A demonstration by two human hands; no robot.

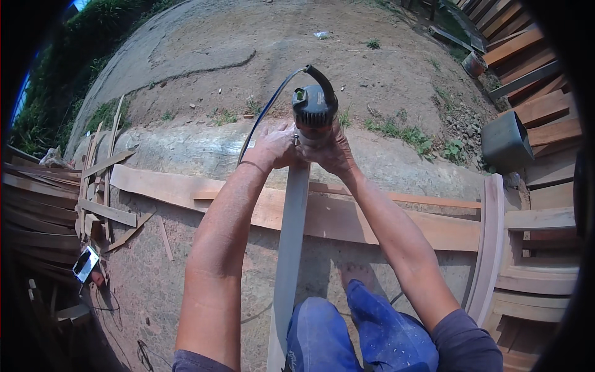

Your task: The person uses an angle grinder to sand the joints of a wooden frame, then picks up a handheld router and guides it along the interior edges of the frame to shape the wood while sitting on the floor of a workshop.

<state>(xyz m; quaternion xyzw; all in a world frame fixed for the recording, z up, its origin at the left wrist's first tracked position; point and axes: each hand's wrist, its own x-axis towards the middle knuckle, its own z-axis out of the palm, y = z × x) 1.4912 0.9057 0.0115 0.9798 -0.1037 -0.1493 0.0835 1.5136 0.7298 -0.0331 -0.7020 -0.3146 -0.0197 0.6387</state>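
Note:
A compact trim router (314, 114), dark on top with a black cable (268, 106) curving off to its left, stands upright at the far end of a long narrow wooden board (289, 248). My left hand (276, 146) is closed around the router's lower left side, dusty over the fingers. From the right, my right hand (335, 152) wraps its base. Both hands hide the router's bit and the spot where it meets the wood. The board runs from under the router down past my left knee.
Crosswise under the narrow board lie a wide plank (353, 223) and a thin strip (403, 198). Stacked timber (37, 211) and offcuts are at the left, near a phone (85, 264). On the right are a grey bucket (508, 144), an upright-looking board (486, 248) and more wood pieces.

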